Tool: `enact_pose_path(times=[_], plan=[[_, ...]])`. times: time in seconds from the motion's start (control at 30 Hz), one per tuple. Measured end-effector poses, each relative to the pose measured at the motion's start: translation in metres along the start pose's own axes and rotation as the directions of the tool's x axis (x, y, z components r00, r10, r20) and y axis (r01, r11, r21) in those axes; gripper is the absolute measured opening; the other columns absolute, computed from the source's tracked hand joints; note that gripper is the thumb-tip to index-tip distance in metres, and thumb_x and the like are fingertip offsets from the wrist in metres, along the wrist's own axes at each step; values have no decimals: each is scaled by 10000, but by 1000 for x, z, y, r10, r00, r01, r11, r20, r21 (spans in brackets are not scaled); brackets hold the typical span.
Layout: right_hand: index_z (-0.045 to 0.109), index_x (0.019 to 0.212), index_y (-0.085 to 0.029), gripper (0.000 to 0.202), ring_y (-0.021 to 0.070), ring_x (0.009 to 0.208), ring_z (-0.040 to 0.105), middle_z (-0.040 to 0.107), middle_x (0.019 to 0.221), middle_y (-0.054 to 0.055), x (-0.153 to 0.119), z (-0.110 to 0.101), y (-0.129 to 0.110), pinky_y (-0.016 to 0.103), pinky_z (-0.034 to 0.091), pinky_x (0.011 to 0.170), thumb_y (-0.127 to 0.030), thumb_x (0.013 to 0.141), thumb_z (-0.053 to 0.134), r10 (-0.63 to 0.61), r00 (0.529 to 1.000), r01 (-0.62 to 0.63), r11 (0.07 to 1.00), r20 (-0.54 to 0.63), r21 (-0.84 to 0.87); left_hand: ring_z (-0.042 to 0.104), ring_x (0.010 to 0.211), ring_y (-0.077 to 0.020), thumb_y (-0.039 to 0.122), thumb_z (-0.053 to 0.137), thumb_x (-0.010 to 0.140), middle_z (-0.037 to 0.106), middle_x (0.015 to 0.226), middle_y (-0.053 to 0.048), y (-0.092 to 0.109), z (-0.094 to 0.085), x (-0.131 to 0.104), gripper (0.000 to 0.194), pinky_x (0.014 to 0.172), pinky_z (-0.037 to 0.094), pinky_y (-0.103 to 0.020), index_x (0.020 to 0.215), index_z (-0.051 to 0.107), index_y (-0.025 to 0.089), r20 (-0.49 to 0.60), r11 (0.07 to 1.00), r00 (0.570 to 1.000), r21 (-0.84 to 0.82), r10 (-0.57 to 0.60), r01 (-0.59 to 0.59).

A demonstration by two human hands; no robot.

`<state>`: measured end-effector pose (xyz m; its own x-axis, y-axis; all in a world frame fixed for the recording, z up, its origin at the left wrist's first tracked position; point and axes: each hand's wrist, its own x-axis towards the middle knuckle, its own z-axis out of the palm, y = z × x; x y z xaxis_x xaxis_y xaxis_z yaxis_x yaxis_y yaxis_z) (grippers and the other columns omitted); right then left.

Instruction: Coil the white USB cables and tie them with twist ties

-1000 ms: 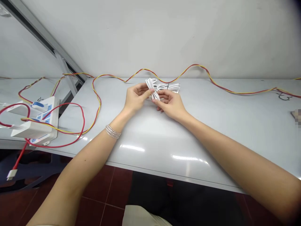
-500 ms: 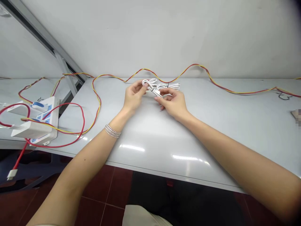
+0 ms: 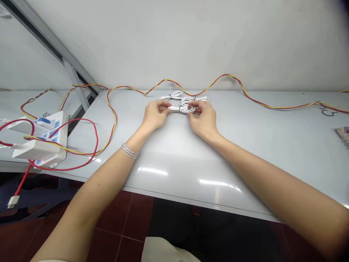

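Observation:
A white cable bundle (image 3: 178,108), coiled and tied with a dark twist tie, lies crosswise between my hands at the table surface. My left hand (image 3: 156,113) pinches its left end between thumb and fingers; a silver bracelet circles that wrist. Its looped right end is pinched by my right hand (image 3: 203,118). Just behind are two more tied white cables: one at the back left (image 3: 174,95), the other at the back right (image 3: 195,100), partly covered by my right fingers.
Red and yellow twisted wires (image 3: 163,80) run along the back of the grey table (image 3: 174,156) by the wall. At left stands a white power strip (image 3: 61,134) with chargers and a red cable (image 3: 96,138). A partly blurred object (image 3: 343,135) sits at the right edge.
The held cable bundle has gone from slanted to level and come down closer to the table. The back-left cable now shows clear of my left hand.

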<state>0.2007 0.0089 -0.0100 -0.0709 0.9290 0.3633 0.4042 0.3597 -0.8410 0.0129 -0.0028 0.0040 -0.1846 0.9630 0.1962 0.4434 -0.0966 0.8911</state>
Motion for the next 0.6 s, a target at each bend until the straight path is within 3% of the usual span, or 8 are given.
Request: enact_pose_path(times=[0.1, 0.2, 0.4, 0.6], plan=[[695, 1035, -179, 300, 311, 1051, 622, 665, 1125, 128, -4, -3, -8, 544, 463, 992, -81, 762, 619, 3, 999, 11, 960, 51, -279, 711, 771, -191, 135, 706, 761, 759, 821, -65, 3, -2, -1, 163, 773, 548, -320, 918, 746, 150, 27, 997, 999, 71, -35, 33], [681, 1107, -174, 317, 346, 1143, 576, 666, 1178, 136, -6, -5, -14, 557, 416, 1001, -114, 812, 581, 44, 995, -1, 907, 92, -421, 720, 807, -194, 147, 697, 778, 774, 879, -73, 6, -5, -1, 179, 797, 559, -326, 947, 757, 146, 50, 993, 999, 116, -8, 2], [679, 1121, -173, 336, 345, 1106, 578, 681, 1191, 140, -5, -4, -9, 519, 435, 969, -146, 800, 581, 23, 996, 16, 900, 83, -436, 709, 799, -182, 149, 696, 797, 769, 885, -74, 8, -6, -1, 172, 791, 558, -325, 958, 754, 129, 90, 992, 996, 125, 5, -17], [701, 1154, -157, 395, 339, 1063, 599, 699, 1196, 132, -4, -3, -8, 544, 454, 991, -136, 778, 584, 42, 995, -5, 923, 88, -384, 626, 781, -184, 242, 711, 810, 736, 863, -64, 13, -6, -4, 131, 828, 522, -377, 891, 753, 148, 61, 952, 996, 296, 61, -76]])
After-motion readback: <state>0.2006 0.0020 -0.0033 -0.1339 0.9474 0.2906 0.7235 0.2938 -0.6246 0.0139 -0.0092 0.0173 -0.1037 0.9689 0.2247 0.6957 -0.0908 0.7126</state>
